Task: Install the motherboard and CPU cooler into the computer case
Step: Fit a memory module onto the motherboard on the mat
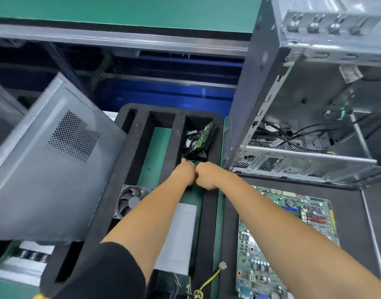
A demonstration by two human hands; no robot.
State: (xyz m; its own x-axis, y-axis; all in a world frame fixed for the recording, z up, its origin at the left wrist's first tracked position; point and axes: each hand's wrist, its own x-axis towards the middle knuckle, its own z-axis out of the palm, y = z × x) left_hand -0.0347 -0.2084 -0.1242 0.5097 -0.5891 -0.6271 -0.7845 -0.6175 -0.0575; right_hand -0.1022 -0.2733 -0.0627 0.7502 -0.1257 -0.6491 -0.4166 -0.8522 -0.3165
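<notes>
The green motherboard (293, 223) lies flat on a black mat at the lower right, partly under my right forearm. The open metal computer case (304, 104) stands upright behind it, with loose cables inside. My left hand (185, 172) and my right hand (207, 176) are side by side, knuckles up, over a slot of the black foam tray (142, 137). They sit just in front of a black drive with a green circuit board (198, 141). Their fingers curl downward out of sight, so any held thing is hidden. A black fan (131, 200) sits in the tray beside my left forearm.
A grey case side panel (45, 169) with a vent grid leans at the left. A grey power supply (181, 234) with yellow cables (207, 283) lies in the tray under my arms. A conveyor rail (120, 39) runs along the back.
</notes>
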